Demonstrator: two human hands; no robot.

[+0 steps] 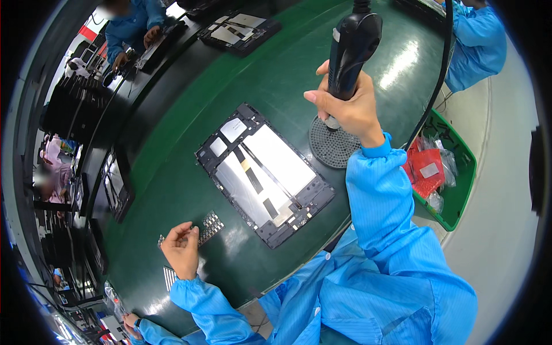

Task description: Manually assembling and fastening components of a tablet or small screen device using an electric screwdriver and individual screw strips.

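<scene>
In the middle of the green bench lies an opened tablet, its innards showing: pale battery panels, dark strips and a black frame. My right hand is wrapped round a black handheld tool with a dark cord rising from its top; its exact kind is unclear. Under that hand rests a round grey perforated disc, partly covered by hand and sleeve. At the lower left, my left hand has its fingers pinched together over a sheet of small dark parts. What the fingertips hold is too small to name.
A striped light strip lies near my left wrist. Right of the bench stands a green bin with red and clear bags. Another opened tablet sits at the far side. A black cable hangs at right. Co-workers in blue are nearby.
</scene>
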